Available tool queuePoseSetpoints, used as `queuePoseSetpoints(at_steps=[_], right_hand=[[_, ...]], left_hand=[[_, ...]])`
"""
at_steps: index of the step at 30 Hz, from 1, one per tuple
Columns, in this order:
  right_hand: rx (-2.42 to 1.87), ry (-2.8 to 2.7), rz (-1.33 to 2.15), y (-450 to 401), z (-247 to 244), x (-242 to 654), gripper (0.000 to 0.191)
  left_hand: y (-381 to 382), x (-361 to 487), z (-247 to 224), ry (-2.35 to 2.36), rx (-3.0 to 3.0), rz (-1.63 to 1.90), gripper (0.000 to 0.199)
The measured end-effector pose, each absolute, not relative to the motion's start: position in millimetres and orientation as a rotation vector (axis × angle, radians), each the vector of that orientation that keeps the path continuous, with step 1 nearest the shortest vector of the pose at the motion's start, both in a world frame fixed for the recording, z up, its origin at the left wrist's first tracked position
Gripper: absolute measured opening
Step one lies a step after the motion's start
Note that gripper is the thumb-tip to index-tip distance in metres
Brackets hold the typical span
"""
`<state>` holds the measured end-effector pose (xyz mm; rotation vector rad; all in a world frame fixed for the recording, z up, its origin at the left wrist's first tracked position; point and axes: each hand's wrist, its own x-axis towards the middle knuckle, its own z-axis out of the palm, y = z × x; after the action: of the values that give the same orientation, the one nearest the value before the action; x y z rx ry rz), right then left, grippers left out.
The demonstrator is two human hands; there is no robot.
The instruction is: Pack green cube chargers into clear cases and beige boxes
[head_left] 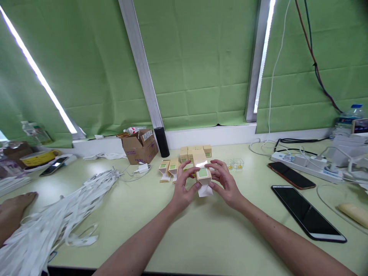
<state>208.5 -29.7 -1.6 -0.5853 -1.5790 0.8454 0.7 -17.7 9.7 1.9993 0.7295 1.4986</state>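
Between my two hands is a small tan carton (203, 173) with a green label, its white-lined flap hanging open toward me. The fingers of my left hand (185, 184) grip its left side, thumb near the lower edge. From the right, my right hand (225, 184) pinches the same carton with thumb and fingers. Just left of my hands stand two similar cartons (168, 168) with flaps open. Behind, several more tan boxes (207, 150) are grouped together. Small clear plastic pieces (237, 164) with yellow bits lie right of my right hand.
A brown cardboard box (140, 147) and a black cylinder (161, 142) stand at the back. White cables (66, 203) are heaped at left, beside another person's hand (15, 211). Two phones (307, 212) and a power strip (307, 163) lie at right.
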Motion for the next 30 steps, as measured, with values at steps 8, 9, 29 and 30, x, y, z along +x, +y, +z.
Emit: queuePoseSetpoints(at_steps=[8, 9, 29, 30], right_hand=[[-0.58, -1.6, 0.883, -26.9, -2.0, 209.8, 0.046], [-0.573, -1.598, 0.892, -26.5, -2.3, 209.4, 0.046], [-0.634, -1.434, 0.972, -25.0, -1.2, 199.4, 0.04], [-0.644, -1.429, 0.97, -24.9, -1.5, 198.7, 0.04]], left_hand=[[-14.3, 2.6, 8.2, 0.792, 1.944, 1.515, 0.037], [-14.7, 3.1, 8.3, 0.801, 1.943, 1.521, 0.036], [-20.3, 9.2, 8.2, 0.891, 1.987, 1.522, 0.033], [-20.2, 9.3, 8.1, 0.893, 1.985, 1.521, 0.033]])
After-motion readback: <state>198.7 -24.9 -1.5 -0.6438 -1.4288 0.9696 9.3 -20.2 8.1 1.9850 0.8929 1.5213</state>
